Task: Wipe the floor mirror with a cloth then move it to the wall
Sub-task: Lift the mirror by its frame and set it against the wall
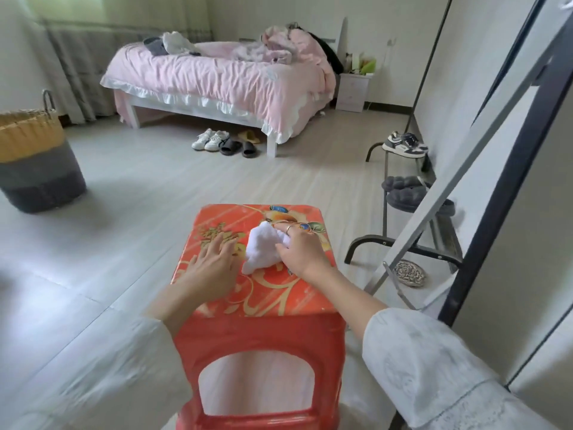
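We have our right hand (302, 251) curled over a small white cloth (263, 248) that lies bunched on the top of a red plastic stool (257, 293), the fingers and thumb closing round its right side, a ring showing on one finger. Our left hand (212, 262) lies flat on the stool top just beside the cloth, fingers straight and spread a little, holding nothing. The cloth looks soft, light and limp; we judge it will crumple to whatever shape we squeeze it into, so a loose fistful at its middle should do, and there is little risk of dropping it. The floor mirror (483, 169) stands to our right, tilted, in a dark frame with a pale metal support leg (400, 268) behind it, close to a low shoe rack (403, 240) with slippers and sneakers. We judge the mirror to be the awkward piece: tall, stiff, probably heavy for its width, its glass fragile and slippery. For the move we would take it by the frame's two long edges, one hand on each, never on the glass, and watch that the leg does not catch on the rack.
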`<state>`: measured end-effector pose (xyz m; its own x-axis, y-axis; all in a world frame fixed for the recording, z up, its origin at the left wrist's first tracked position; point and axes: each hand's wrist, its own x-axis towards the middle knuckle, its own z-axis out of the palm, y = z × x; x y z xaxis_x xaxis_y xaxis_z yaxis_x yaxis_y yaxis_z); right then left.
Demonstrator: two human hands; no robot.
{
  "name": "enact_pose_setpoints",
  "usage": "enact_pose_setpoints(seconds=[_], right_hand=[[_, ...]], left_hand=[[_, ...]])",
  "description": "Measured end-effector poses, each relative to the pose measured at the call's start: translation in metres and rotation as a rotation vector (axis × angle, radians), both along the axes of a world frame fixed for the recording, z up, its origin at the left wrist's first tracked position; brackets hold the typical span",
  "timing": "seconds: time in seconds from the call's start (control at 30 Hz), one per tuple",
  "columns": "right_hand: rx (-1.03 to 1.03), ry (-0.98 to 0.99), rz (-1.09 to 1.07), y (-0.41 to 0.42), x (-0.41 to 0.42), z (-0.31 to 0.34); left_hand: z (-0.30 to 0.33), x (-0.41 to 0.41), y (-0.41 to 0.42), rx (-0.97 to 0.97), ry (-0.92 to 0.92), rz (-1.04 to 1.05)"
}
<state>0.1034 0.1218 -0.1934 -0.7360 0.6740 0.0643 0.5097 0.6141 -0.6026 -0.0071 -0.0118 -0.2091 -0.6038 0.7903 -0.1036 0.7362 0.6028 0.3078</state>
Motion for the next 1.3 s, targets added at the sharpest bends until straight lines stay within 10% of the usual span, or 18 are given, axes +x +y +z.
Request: enact_pose_setpoints(seconds=[0.17, 0.73, 0.97, 1.3], right_hand=[[-0.17, -0.285, 0.094, -0.003, 0.006, 0.083], [-0.293, -0.166, -0.183, -0.044, 0.089, 0.514], [-0.025, 0.345, -0.823, -0.026, 0.13, 0.602], [0.136, 0.317, -0.874, 0.01, 0.119, 0.621]], left_hand=[[0.097, 0.0, -0.001, -0.193, -0.117, -0.164], [0.517, 0.031, -0.011, 0.288, -0.312, -0.296], [0.58, 0.043, 0.003, 0.337, -0.347, -0.36], [0.62, 0.068, 0.043, 0.409, -0.365, -0.447]])
